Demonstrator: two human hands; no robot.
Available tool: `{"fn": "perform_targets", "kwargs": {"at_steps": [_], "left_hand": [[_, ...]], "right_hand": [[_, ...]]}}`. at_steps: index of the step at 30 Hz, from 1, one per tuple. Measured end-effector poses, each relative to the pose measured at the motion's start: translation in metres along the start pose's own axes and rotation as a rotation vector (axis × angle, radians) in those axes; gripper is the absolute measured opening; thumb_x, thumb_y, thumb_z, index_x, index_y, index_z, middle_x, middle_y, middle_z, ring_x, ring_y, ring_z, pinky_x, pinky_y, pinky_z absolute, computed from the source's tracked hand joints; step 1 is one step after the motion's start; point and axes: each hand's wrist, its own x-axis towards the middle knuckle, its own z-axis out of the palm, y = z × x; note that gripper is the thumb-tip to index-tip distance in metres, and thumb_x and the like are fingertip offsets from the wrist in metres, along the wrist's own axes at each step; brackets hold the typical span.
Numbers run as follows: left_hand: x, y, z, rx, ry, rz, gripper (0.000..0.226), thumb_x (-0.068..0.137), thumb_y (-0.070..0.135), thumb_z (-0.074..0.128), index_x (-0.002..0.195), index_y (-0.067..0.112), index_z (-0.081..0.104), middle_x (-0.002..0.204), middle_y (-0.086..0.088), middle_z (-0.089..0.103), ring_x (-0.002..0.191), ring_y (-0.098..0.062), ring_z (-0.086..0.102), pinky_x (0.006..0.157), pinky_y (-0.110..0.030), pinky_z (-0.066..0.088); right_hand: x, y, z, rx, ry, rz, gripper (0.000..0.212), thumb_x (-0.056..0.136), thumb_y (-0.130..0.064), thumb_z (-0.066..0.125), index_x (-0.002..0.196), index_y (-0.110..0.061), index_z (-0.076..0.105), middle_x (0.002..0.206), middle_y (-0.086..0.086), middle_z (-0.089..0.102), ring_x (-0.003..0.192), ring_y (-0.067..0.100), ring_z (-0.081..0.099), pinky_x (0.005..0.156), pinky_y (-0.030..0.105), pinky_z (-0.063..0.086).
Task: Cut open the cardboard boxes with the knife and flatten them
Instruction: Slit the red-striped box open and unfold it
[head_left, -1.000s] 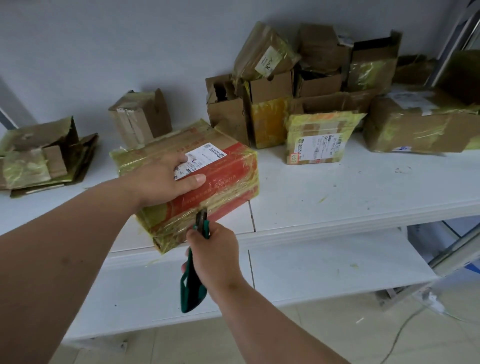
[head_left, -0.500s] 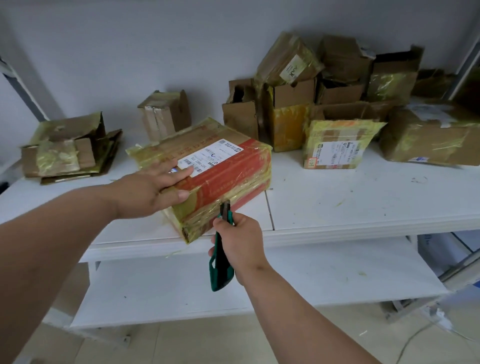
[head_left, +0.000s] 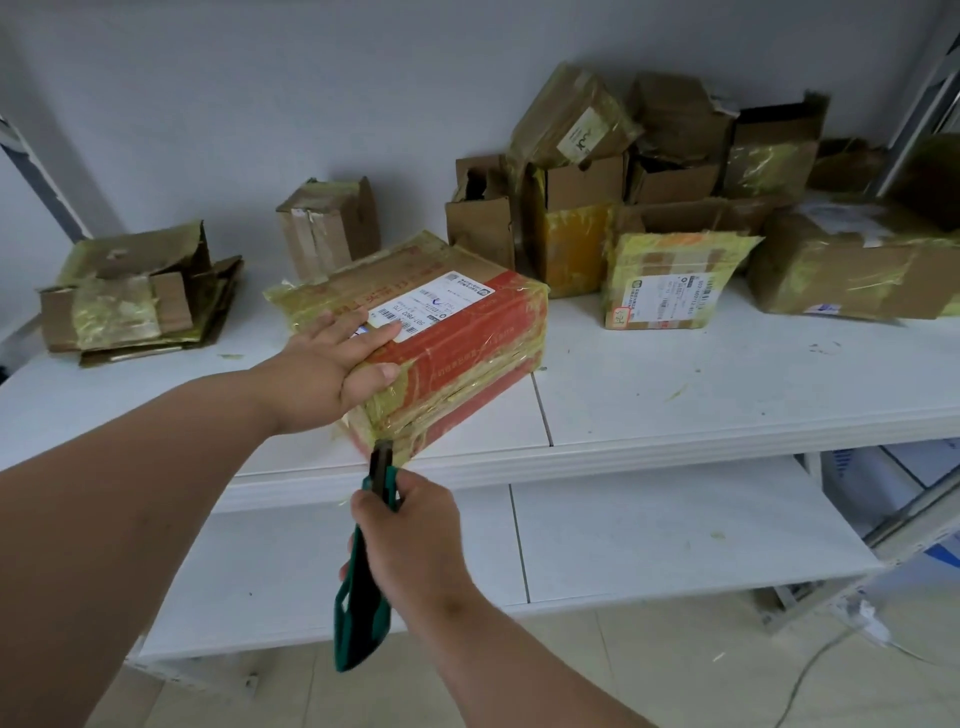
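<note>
Here's the taped box (head_left: 415, 343), sitting at the front edge of the white shelf (head_left: 727, 395), dead ahead at twelve o'clock from the person, its long axis running from eight o'clock near the hands out to two o'clock toward the wall. The left hand (head_left: 337, 364) is the nearer one, clamped on the box's near top corner, fingers flat on top and the thumb hooked over the front face. The right hand (head_left: 410, 530) sits at six o'clock, just below the near corner, wrapped round the green knife (head_left: 363, 597), whose tip touches that corner (whether the blade has bitten in, I can't tell).

My read: the cut runs away along that long edge, toward two o'clock, so the thumb on the front face is the thing to mind.

Writing now: a white shipping label (head_left: 431, 306) with barcodes, and one string looks like "507-P807", the rest too small. Red print on the box's side is unreadable.
</note>
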Motion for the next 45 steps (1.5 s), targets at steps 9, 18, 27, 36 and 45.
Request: {"fn": "perform_targets", "kwargs": {"at_steps": [9,18,27,36,45], "left_hand": [[-0.018,0.017,-0.024,-0.150,-0.168,-0.060,0.070,0.079,0.082,0.034,0.142,0.063,0.010,0.161,0.021,-0.006,0.149,-0.012,-0.012,0.120,-0.054,-0.001],[-0.030,-0.001,-0.045,0.116,-0.112,-0.011,0.059,0.068,0.093,0.028,0.123,0.074,0.016,0.156,0.016,0.025,0.143,-0.016,0.024,0.114,-0.037,0.028],[-0.022,0.025,-0.018,0.144,0.148,-0.102,0.077,0.074,0.078,0.026,0.146,0.051,0.031,0.119,0.007,0.036,0.123,-0.021,0.026,0.108,-0.041,0.026],[-0.011,0.043,-0.011,0.076,0.146,-0.090,0.067,0.093,0.064,0.035,0.153,0.036,0.024,0.161,0.011,0.020,0.147,-0.021,0.024,0.116,-0.042,0.028],[-0.010,0.046,-0.014,0.071,0.123,-0.095,0.066,0.094,0.061,0.036,0.154,0.035,0.022,0.161,0.010,0.020,0.146,-0.020,0.025,0.115,-0.039,0.027]], "right_hand": [[-0.005,0.002,-0.023,-0.090,-0.026,-0.023,0.017,0.091,-0.010,0.056,0.075,-0.013,0.057,0.057,0.004,0.054,0.041,0.018,0.051,0.047,0.028,0.048],[0.004,-0.004,-0.041,-0.096,0.059,-0.026,0.009,0.094,-0.011,0.058,0.092,-0.016,0.065,0.061,0.006,0.056,0.042,0.017,0.052,0.055,0.036,0.054],[0.008,0.013,-0.069,-0.330,0.245,-0.297,0.020,0.096,-0.024,0.053,0.106,-0.038,0.063,0.059,-0.016,0.054,0.053,0.010,0.049,0.059,0.034,0.053],[0.032,0.010,-0.073,-0.758,0.380,-0.600,0.060,0.089,-0.044,0.028,0.144,-0.031,0.049,0.095,-0.004,0.065,0.080,0.016,0.061,0.063,0.033,0.052],[0.038,0.012,-0.073,-0.753,0.462,-0.644,0.057,0.087,-0.037,0.035,0.137,-0.023,0.058,0.079,-0.003,0.062,0.061,0.017,0.058,0.048,0.031,0.050]]}}
